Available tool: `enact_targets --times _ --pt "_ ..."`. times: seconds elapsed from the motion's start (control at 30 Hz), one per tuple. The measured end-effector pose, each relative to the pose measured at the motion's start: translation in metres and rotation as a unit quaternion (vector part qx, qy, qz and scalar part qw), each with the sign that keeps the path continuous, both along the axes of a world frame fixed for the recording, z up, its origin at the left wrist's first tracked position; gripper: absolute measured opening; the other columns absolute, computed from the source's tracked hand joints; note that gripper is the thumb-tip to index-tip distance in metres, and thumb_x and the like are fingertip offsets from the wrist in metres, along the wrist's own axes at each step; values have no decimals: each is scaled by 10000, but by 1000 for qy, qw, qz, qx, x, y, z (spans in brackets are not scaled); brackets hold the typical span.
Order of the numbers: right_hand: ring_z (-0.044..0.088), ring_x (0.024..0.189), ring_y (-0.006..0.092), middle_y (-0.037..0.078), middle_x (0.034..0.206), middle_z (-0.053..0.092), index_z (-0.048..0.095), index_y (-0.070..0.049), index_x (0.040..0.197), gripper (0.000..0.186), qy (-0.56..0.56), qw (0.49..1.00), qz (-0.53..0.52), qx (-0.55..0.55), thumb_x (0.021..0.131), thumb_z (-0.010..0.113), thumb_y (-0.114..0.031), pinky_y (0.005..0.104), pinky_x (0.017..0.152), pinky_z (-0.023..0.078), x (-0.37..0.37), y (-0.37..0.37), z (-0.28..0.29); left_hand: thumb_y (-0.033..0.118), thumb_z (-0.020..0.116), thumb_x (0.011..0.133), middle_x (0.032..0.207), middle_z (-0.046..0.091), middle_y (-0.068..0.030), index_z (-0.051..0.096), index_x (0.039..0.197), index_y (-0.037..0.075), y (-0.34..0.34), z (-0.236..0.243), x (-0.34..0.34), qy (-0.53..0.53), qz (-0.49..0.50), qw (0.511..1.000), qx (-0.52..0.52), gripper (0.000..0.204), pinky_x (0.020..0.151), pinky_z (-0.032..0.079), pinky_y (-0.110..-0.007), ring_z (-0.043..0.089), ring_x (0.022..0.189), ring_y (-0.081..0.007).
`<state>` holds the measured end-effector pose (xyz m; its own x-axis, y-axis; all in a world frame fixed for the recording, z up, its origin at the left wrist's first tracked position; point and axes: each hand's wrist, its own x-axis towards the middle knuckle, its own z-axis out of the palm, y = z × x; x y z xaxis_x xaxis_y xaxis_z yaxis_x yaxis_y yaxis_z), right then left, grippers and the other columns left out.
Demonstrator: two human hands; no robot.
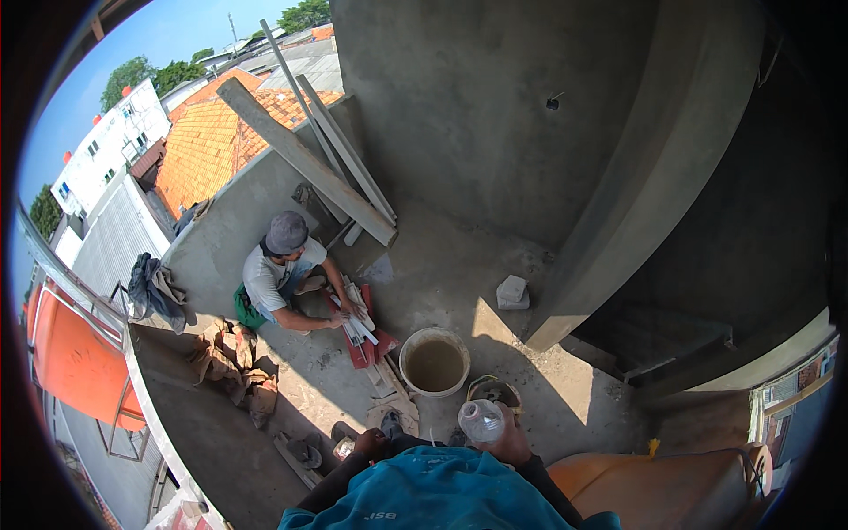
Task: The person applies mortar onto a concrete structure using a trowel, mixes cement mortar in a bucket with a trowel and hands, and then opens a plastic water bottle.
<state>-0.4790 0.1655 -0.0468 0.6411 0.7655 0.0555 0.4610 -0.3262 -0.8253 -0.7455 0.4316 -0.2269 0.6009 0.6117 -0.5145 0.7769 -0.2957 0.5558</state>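
Observation:
My right hand (510,443) is wrapped round a clear plastic bottle (481,421), held low in front of my blue shirt. Just beyond the bottle stands a small bucket (496,391), partly covered by it. My left hand (371,442) is low, close to my shoe; it is dark and small, so its fingers are hard to make out. Beside that hand is a small white and reddish object (344,449); whether the hand touches it I cannot tell. Ahead of me a large pale bucket (434,362) holds greyish-brown liquid.
At the left a co-worker (287,265) squats, both hands on pale strips over a red case (362,349). Planks (309,163) lean on the low wall. Crumpled brown paper (234,367) lies left, a block (512,292) ahead, an orange tank (662,486) at the right.

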Motion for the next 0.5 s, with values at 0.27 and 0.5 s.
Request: enact_targets --times 0.27,0.5 --pt "563 1113 436 293 1226 530 369 51 1329 935 15 1000 3 -4 615 854 -310 470 938 475 0 -7 -2 354 674 781 872 701 -189 697 900 91 0 -6 0 10 -6 1000 14 289 738 546 -420 687 813 -346" --pt "562 1101 440 288 1201 534 354 40 1327 933 14 1000 0 10 617 857 -298 479 926 477 -2 -3 4 328 664 778 840 700 -183 697 887 88 0 -4 0 5 -1 1000 16 266 715 545 -410 686 782 -338"
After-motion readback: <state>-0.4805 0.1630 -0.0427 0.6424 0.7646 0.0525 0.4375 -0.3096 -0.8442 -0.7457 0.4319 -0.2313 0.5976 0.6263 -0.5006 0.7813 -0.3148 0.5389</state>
